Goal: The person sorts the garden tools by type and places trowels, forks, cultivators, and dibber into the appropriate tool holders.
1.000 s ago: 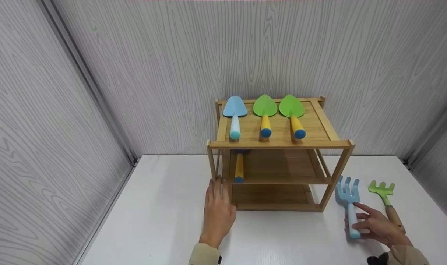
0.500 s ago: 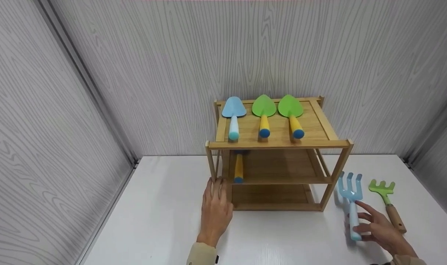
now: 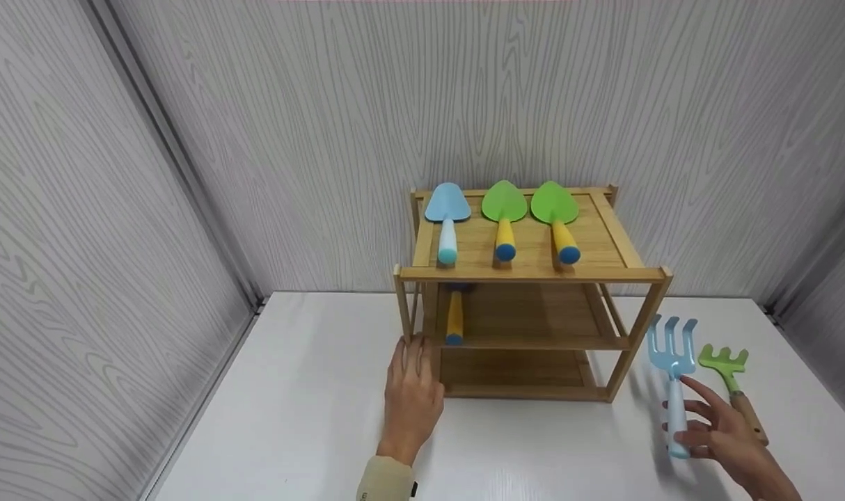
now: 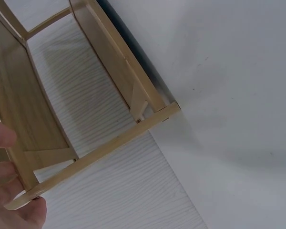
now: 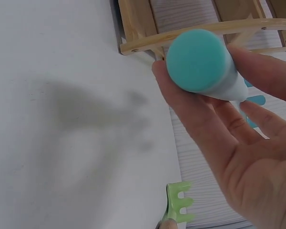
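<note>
My right hand holds a light blue hand fork by its handle, tines pointing away from me. In the right wrist view, the thumb and fingers pinch the white handle around its turquoise end cap. The fork is raised off the table, its shadow below it. My left hand grips the left front post of a three-tier wooden rack; in the left wrist view, fingertips curl round the wooden frame. A green hand rake with a wooden handle lies right of the fork.
On the rack's top tier lie a blue trowel and two green trowels with yellow handles, one being the middle trowel. A yellow-handled tool, its head shaded, rests on the middle tier. Grey wood-grain panels enclose the white table.
My right hand has lifted the blue hand fork off the table and shifted it slightly to the right. The left hand stays on the rack's post.
</note>
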The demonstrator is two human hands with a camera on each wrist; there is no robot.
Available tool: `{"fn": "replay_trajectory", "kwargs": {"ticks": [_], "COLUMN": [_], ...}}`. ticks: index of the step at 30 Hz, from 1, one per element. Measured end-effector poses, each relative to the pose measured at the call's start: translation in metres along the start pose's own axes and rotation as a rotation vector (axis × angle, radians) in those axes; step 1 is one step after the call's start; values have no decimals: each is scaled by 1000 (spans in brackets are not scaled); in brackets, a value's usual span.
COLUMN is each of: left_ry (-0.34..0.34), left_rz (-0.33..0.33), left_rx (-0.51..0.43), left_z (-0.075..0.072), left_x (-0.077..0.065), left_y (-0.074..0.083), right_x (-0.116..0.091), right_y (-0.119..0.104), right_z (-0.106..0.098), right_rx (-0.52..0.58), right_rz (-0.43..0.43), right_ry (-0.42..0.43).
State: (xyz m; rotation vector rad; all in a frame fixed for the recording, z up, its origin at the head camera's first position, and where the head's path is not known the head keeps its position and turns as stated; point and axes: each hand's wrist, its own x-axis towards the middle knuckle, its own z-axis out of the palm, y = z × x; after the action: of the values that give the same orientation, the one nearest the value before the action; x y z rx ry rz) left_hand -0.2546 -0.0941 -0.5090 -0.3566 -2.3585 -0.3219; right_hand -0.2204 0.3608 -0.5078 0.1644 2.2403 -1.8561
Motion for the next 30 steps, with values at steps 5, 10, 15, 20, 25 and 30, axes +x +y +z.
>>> {"fn": "replay_trajectory", "kwargs": {"ticks": [5, 10, 15, 20, 25, 30], "left_ry": [-13, -19, -9, 14, 5, -17], "left_rz": [-13, -10, -15, -9, -4, -22], "left_rx": [13, 32, 9, 11, 20, 12], "left_z": [0, 0, 2, 3, 5, 3], "left_x": [1, 0, -1, -1, -1, -2], "left_y": [1, 2, 2, 2, 3, 3], "right_x": [-5, -11, -19, -22, -25, -29], "right_y": [-1, -5, -6, -1, 2, 4], "right_z": [1, 4, 6, 7, 11, 17], "right_rx": [3, -34, -19, 30, 0, 16], "right_rz": [-12, -37, -128, -211, -178, -161], "right_ry": [18, 39, 49, 48, 101, 103]}}
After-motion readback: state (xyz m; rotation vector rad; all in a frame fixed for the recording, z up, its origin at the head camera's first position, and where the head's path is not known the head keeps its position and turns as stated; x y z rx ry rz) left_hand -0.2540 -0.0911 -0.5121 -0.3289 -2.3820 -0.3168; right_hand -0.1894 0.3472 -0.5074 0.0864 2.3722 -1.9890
